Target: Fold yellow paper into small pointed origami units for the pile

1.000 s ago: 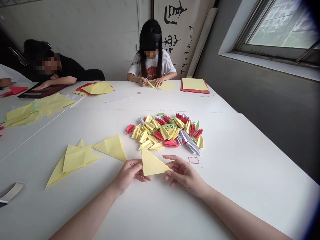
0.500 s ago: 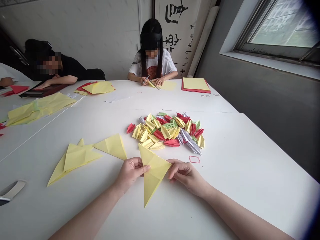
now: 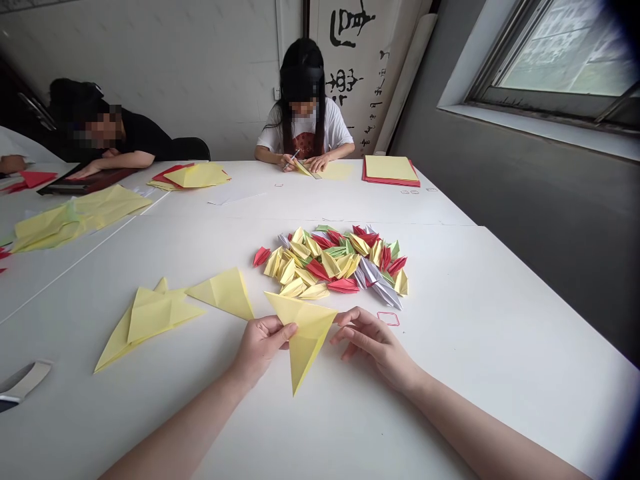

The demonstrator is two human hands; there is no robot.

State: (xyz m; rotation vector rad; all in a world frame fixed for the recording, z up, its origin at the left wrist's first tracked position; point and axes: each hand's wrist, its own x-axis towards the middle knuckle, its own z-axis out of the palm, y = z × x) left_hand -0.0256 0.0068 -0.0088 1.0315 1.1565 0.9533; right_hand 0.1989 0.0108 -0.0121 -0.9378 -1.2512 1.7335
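A creased yellow paper triangle (image 3: 307, 330) is pinched between the thumb and fingers of my left hand (image 3: 263, 347), one long point hanging downward. My right hand (image 3: 373, 343) is at the paper's right corner, its fingers curved and apart; a fingertip is close to the corner or touching it. Just beyond lies a heap of folded paper pieces (image 3: 337, 263) in yellow, red, green and pale purple. To the left of my left hand rest a yellow folded sheet (image 3: 223, 293) and overlapping yellow sheets (image 3: 155, 317).
Across the table (image 3: 500, 347) a person (image 3: 303, 127) works on yellow paper beside a red and yellow stack (image 3: 391, 170). Another person (image 3: 135, 137) leans at the far left. More yellow paper (image 3: 85, 213) and a strip-like object (image 3: 25, 385) lie left.
The yellow paper has tilted, its upper corner moving left and its lower tip rising. My right hand's fingers have spread more.
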